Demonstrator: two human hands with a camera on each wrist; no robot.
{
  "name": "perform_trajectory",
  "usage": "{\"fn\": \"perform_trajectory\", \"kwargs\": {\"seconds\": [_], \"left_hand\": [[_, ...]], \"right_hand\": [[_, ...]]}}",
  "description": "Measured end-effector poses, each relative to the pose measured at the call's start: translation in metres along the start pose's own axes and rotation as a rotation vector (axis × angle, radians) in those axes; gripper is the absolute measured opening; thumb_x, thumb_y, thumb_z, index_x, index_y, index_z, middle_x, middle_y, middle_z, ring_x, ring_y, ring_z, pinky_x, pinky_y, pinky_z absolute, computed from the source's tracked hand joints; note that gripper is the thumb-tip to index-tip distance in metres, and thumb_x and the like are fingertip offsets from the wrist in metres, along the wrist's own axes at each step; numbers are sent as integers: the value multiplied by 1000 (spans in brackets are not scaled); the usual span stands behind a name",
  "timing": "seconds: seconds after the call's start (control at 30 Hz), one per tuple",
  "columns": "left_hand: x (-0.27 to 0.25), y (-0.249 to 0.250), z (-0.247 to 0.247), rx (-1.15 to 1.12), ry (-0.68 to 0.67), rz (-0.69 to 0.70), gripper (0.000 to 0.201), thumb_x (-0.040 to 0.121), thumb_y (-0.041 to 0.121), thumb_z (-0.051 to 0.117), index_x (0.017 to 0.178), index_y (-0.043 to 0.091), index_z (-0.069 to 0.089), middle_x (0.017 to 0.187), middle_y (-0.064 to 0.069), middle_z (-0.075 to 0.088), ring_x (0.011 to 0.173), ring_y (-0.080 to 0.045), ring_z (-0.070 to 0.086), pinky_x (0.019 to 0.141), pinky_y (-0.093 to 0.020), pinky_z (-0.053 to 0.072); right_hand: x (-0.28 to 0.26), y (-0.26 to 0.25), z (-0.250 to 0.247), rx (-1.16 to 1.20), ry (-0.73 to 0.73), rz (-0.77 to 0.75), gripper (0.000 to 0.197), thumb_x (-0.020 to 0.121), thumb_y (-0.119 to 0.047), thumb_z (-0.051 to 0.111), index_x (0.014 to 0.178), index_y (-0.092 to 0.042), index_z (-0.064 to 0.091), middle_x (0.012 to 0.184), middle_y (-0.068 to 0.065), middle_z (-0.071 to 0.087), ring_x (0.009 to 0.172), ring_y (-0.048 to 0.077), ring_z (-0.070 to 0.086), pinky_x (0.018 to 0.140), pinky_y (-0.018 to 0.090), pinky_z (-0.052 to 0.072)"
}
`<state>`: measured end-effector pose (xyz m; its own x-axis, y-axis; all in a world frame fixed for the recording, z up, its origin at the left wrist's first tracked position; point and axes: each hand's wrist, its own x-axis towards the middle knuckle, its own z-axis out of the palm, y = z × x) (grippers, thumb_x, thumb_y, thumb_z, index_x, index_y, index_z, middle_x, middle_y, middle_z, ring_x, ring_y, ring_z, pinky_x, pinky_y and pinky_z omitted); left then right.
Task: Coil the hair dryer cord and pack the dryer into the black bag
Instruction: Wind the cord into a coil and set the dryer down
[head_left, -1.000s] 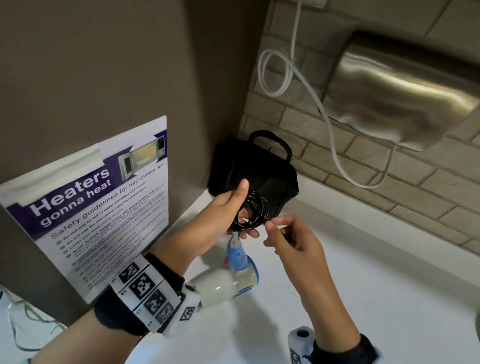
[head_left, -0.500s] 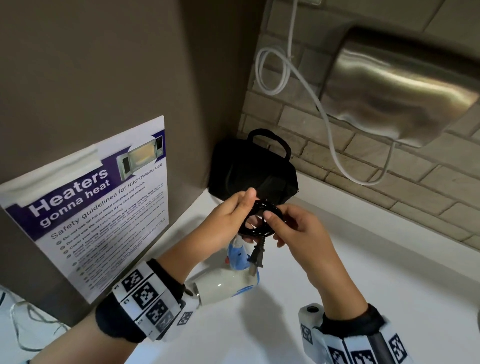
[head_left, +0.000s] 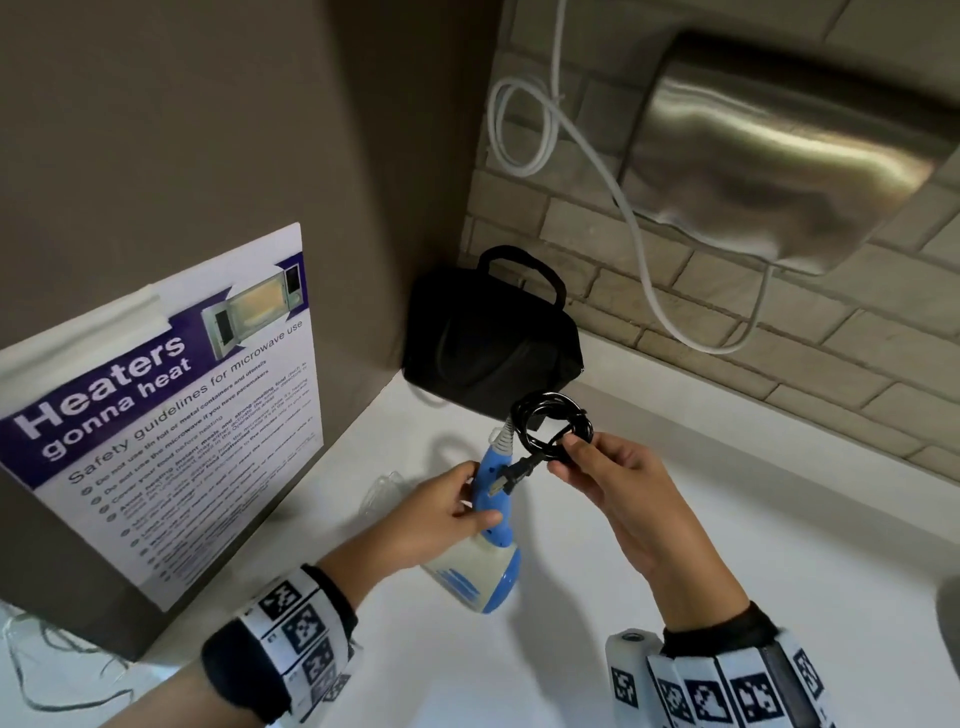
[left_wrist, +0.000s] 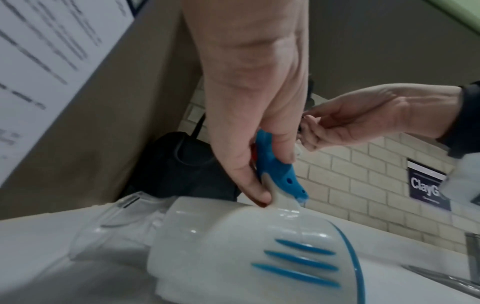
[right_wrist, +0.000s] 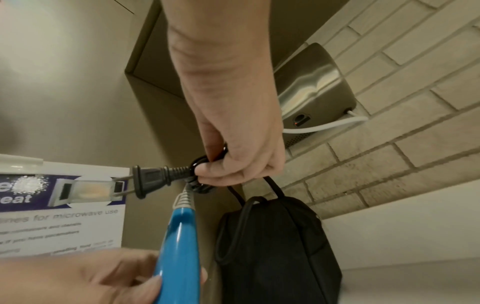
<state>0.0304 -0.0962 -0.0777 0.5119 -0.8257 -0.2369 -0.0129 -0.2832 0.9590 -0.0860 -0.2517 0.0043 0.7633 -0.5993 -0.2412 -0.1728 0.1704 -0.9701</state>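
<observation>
A white and blue hair dryer (head_left: 475, 577) lies on the white counter (head_left: 727, 493), its blue handle (head_left: 492, 493) pointing up. My left hand (head_left: 447, 512) grips that handle (left_wrist: 272, 164). My right hand (head_left: 602, 467) pinches the black cord (head_left: 550, 426), wound into a small coil above the handle. The plug (head_left: 511, 475) sticks out of the coil toward the left (right_wrist: 150, 181). The black bag (head_left: 488, 343) with a carry strap stands zipped in the corner just behind the coil (right_wrist: 278, 246).
A steel hand dryer (head_left: 795, 150) with a white cable (head_left: 623, 208) hangs on the brick wall (head_left: 779, 338) above the counter. A microwave safety poster (head_left: 171, 405) is fixed to the brown panel at left. Loose wires (head_left: 36, 660) lie at bottom left.
My left hand let go of the coil and dropped to grip the dryer's handle. The right hand took over the coil and now holds it alone, with the plug hanging out.
</observation>
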Motion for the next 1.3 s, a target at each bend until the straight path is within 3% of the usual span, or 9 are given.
{"fn": "perform_trajectory", "kwargs": {"seconds": [0.1, 0.23, 0.43, 0.53, 0.6, 0.73, 1.03, 1.2, 1.3], "left_hand": [[9, -1, 15, 81, 8, -19, 37, 74, 43, 68, 106, 27, 57, 104, -1, 72, 97, -19, 69, 90, -47, 53], [15, 1, 40, 136, -36, -96, 24, 85, 28, 67, 101, 14, 56, 97, -16, 69, 88, -33, 69, 80, -48, 57], [24, -7, 68, 212, -109, -238, 17, 90, 26, 61, 97, 12, 54, 78, -3, 61, 64, -18, 63, 69, -34, 58], [24, -11, 75, 231, -132, -304, 16, 91, 23, 60, 92, 11, 50, 74, -4, 59, 62, -19, 62, 70, -35, 57], [23, -11, 78, 259, -134, -333, 18, 92, 21, 59, 94, 9, 46, 69, 0, 56, 58, -16, 61, 58, -23, 53], [20, -10, 77, 266, -122, -368, 17, 91, 20, 61, 90, 11, 46, 67, 0, 55, 62, -19, 65, 43, -13, 46], [21, -9, 69, 163, -90, -402, 30, 88, 11, 64, 111, -8, 57, 72, -8, 63, 69, -21, 71, 49, -16, 54], [18, -14, 55, 94, -9, -386, 38, 87, 17, 66, 117, -2, 54, 107, -19, 64, 87, -32, 71, 79, -36, 59], [14, -18, 41, 50, 42, -345, 36, 85, 18, 69, 114, 2, 56, 114, -19, 61, 91, -32, 70, 85, -41, 58]], "right_hand": [[4, 8, -17, 105, 59, 41, 18, 92, -8, 56, 93, 7, 67, 81, 12, 74, 78, 16, 71, 76, 16, 56], [13, 33, -38, 141, 132, 136, 15, 92, -5, 56, 92, 6, 67, 78, 15, 73, 77, 18, 71, 87, 24, 54], [26, 76, -60, 56, 168, 290, 18, 90, -3, 57, 96, 12, 64, 84, 24, 68, 76, 20, 70, 83, 21, 54], [30, 91, -64, -21, 179, 355, 12, 89, -1, 57, 87, 10, 63, 68, 17, 68, 60, 14, 69, 63, 15, 56], [29, 97, -65, -73, 166, 390, 14, 89, -1, 57, 84, 11, 63, 62, 13, 69, 56, 11, 69, 52, 13, 52], [28, 104, -65, -118, 146, 437, 21, 90, -5, 59, 95, 15, 63, 91, 27, 71, 67, 17, 73, 55, 15, 53], [25, 89, -76, -597, 140, 434, 36, 94, -31, 53, 103, 2, 65, 98, 14, 72, 82, 20, 69, 72, 29, 58], [17, 77, -79, -842, 93, 366, 36, 94, -36, 49, 102, -5, 65, 99, 8, 70, 93, 24, 68, 89, 41, 55], [7, 71, -78, -985, 70, 237, 39, 94, -34, 45, 101, -1, 65, 99, 14, 70, 95, 30, 66, 86, 43, 52]]}}
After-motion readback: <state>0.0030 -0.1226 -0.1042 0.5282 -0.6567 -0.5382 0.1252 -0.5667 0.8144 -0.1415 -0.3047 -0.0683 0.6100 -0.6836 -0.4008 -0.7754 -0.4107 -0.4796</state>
